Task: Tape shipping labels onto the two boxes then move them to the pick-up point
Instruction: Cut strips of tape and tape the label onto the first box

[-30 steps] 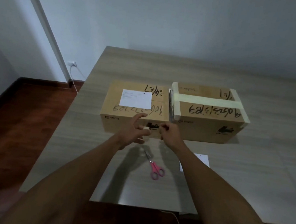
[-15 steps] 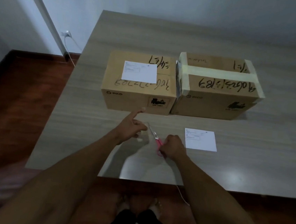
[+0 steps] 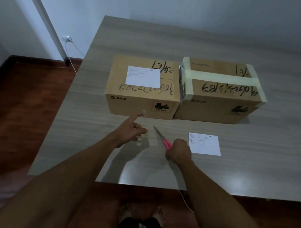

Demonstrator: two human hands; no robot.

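Two brown cardboard boxes stand side by side on the grey table [image 3: 79, 143]. The left box [image 3: 142, 96] has a white shipping label [image 3: 143, 77] lying on its top. The right box [image 3: 218, 110] is bound with pale tape and carries no label. A second label [image 3: 204, 144] lies flat on the table in front of the right box. My right hand [image 3: 179, 151] grips the pink-handled scissors [image 3: 162, 140], blades pointing toward the left box. My left hand [image 3: 129, 132] holds a faint strip of clear tape [image 3: 142, 113] between its raised index fingertip and thumb.
The table's left edge and near edge border a dark wooden floor. A wall socket [image 3: 67, 38] with a white cable sits at the left by the wall. My bare feet show beneath the near table edge. No tape roll is in view.
Both hands drew back from the left box's front. My right hand took the scissors off the table and lifted them. The left hand keeps the tape strip.
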